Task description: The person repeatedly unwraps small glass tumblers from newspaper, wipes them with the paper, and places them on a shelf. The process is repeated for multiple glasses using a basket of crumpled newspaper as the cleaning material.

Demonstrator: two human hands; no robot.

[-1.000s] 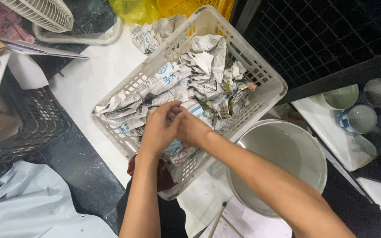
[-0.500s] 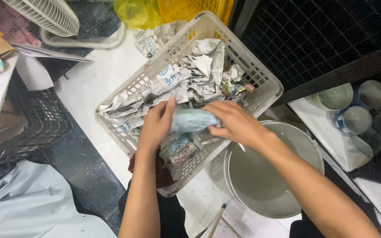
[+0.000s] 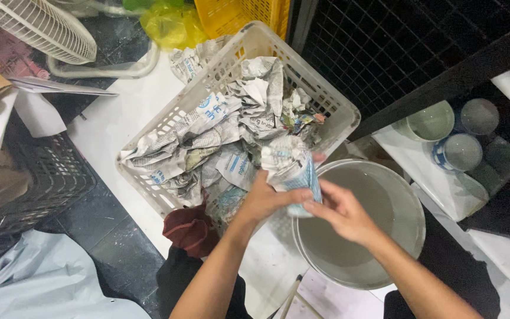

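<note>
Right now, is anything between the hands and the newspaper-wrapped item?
Nothing visible. The left hand and right hand both grip the newspaper-wrapped item directly, over the near edge of the white basket, beside the grey bucket.

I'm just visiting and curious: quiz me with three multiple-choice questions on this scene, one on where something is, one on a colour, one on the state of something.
1. Where is the newspaper-wrapped bundle that both hands hold?
A. Over the edge of the white basket, next to the grey bucket
B. On the fan
C. On the shelf with the cups

2. What colour is the crate behind the white basket?
A. Red
B. Yellow
C. Blue

3. What is the grey bucket's state?
A. Lidded
B. Tipped over
C. Upright and open

Answers:
1. A: the left hand and right hand grip the bundle by the basket's corner, beside the bucket.
2. B: the crate at the top edge is yellow.
3. C: its inside shows from above.
</note>
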